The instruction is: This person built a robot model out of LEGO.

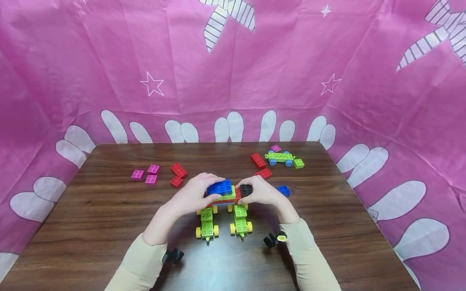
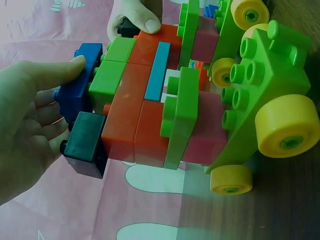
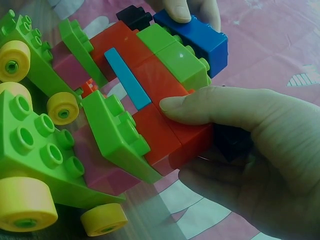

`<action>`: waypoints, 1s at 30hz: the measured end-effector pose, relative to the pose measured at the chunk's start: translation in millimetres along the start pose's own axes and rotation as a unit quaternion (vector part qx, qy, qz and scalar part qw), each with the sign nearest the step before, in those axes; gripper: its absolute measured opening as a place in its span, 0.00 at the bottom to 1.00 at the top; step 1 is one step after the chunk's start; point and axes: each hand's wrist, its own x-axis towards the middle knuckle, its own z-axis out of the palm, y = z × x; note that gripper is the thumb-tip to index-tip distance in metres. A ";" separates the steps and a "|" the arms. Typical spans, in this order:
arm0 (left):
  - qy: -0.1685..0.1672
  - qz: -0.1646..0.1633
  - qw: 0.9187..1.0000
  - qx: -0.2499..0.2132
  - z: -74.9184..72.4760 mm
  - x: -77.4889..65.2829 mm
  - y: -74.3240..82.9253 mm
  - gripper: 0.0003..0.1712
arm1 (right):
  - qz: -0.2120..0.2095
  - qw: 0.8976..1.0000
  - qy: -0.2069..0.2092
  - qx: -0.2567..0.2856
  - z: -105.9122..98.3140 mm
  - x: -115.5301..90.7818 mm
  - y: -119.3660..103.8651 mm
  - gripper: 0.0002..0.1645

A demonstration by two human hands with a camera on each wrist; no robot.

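A toy-brick build stands on two lime wheeled bases [image 1: 207, 228] with yellow wheels. Pink bricks [image 2: 205, 130] and lime bricks [image 2: 181, 117] rise to a red body [image 3: 157, 92] with a thin light-blue strip [image 3: 127, 79] across it. Lime bricks [image 3: 175, 57] top the red ones, with a blue brick [image 1: 220, 187] highest. My left hand [image 1: 194, 194] holds the blue brick between thumb and fingers. At the other end my right hand [image 1: 260, 190] grips the red body, its thumb flat on a red brick, beside a black brick [image 1: 246, 190]. Another black brick [image 2: 86, 142] sits on the opposite end.
Pink bricks [image 1: 151, 179] and red bricks [image 1: 178, 170] lie at the back left. Farther right are more red bricks [image 1: 258, 161], a lime car base [image 1: 279, 157] with blue wheels, a lime brick [image 1: 299, 163] and a blue brick [image 1: 283, 191]. Pink cloth [image 1: 233, 89] hangs behind the table.
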 end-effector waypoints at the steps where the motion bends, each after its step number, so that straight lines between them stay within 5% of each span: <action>1: 0.001 0.000 1.000 0.000 0.5 0.5 0.1 0.30 | 0.001 1.000 0.000 -0.001 -0.1 0.0 -0.1 0.24; 30: 0.004 -0.009 1.000 -0.013 5.5 7.0 5.8 0.28 | -0.007 1.000 0.003 -0.010 0.4 1.0 2.3 0.22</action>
